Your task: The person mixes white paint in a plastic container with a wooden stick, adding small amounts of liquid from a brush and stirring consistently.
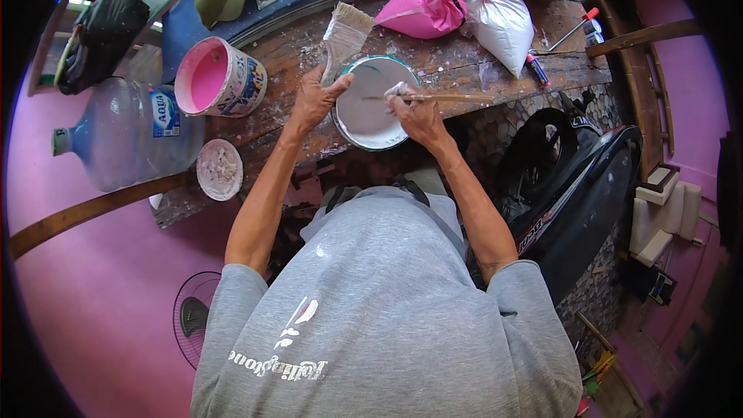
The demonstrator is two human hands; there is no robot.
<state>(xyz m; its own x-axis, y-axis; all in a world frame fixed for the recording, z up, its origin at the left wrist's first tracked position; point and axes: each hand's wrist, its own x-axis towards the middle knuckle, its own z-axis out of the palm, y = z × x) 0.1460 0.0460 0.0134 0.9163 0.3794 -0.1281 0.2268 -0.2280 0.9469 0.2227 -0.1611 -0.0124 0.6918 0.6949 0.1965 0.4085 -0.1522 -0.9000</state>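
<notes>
Your left hand (316, 99) clasps a brush (345, 32), your right hand (419, 116) a stick (460, 98), apart at the paint bucket (387, 142); left of it, a jug (116, 139) bears a lettered blue label (164, 113).

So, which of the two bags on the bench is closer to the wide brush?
The pink bag: it lies just right of the wide brush in the left hand; the white bag is farther right.

I see the left hand (314, 101) holding a flat paintbrush (346, 32), the right hand (419, 118) apparently a thin stick (464, 98) over a bucket (371, 144).
</notes>
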